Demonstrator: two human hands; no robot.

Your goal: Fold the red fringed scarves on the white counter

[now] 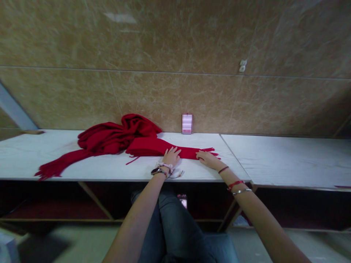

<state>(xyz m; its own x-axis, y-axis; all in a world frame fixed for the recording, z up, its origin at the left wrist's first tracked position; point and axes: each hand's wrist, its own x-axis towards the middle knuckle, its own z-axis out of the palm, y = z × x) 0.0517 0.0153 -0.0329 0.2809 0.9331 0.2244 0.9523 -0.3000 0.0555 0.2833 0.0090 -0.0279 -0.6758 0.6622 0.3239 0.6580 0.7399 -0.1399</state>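
A red fringed scarf (188, 152) lies in a flattened strip along the white counter, its right end ending in tassels. Across its middle rests my left hand (172, 156), palm down with the fingers spread. My right hand (207, 159) is at the strip's near edge close to the right-hand fringe, its fingers bent together on the fabric. The rest of the red fabric (109, 137) is heaped and crumpled to the left, with one fringed end trailing toward the counter's front edge. Whether heap and strip are one piece I cannot tell.
The white counter (285, 160) runs along a brown marbled wall (175, 44). A phone (187, 123) with a blurred screen leans against the wall behind the scarf. Open shelf compartments (55, 202) lie below the front edge, and my legs (175, 223) are close to them.
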